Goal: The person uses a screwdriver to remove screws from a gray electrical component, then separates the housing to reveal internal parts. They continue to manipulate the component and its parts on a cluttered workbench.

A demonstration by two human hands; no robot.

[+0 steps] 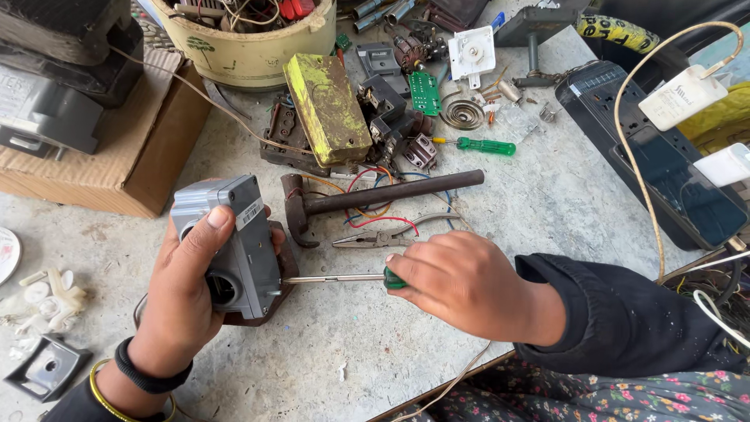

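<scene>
Gripping a screwdriver (344, 277), right hand (461, 285) prods grey housing (234, 242) beside hammer (375, 199).

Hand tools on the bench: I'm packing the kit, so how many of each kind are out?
Screwdrivers: 2, one in the right hand at the grey box held by the left hand, one green-handled lying loose
Hammers: 1
Pliers: 1
Total: 4

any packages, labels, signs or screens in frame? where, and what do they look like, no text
Cardboard box: upper left, brown, flat, under a black device.
Sticker label: small white strip on the grey housing held in the left hand.
White charger: upper right, plugged into the black power strip, faint print.
No screens or signs.
</scene>
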